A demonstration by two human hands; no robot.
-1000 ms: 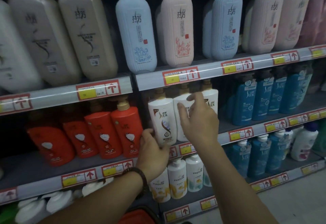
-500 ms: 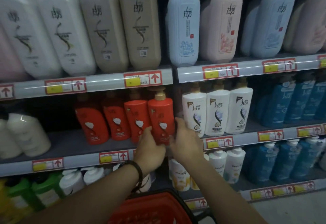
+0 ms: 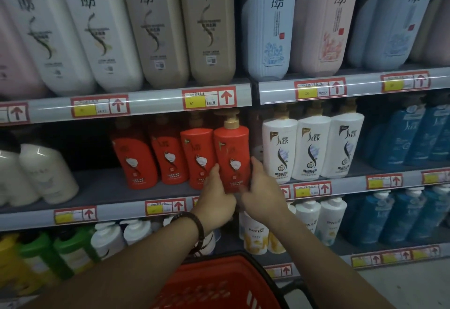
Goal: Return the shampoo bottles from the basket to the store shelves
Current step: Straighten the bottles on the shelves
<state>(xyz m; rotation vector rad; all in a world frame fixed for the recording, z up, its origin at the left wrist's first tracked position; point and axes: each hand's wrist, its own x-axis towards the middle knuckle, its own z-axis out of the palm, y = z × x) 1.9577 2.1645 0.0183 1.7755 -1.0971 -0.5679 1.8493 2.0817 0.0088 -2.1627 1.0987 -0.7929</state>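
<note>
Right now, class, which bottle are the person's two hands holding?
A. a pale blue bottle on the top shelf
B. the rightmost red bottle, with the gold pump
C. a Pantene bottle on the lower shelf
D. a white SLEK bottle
B: the left hand and the right hand grip the lower sides of the red bottle at the right end of the red row.

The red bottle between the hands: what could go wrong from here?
The left hand and right hand hold the red bottle only near its base, so it may tip forward off the shelf edge. It stands tight against the neighbouring red bottle; pushing could knock that row.
</note>
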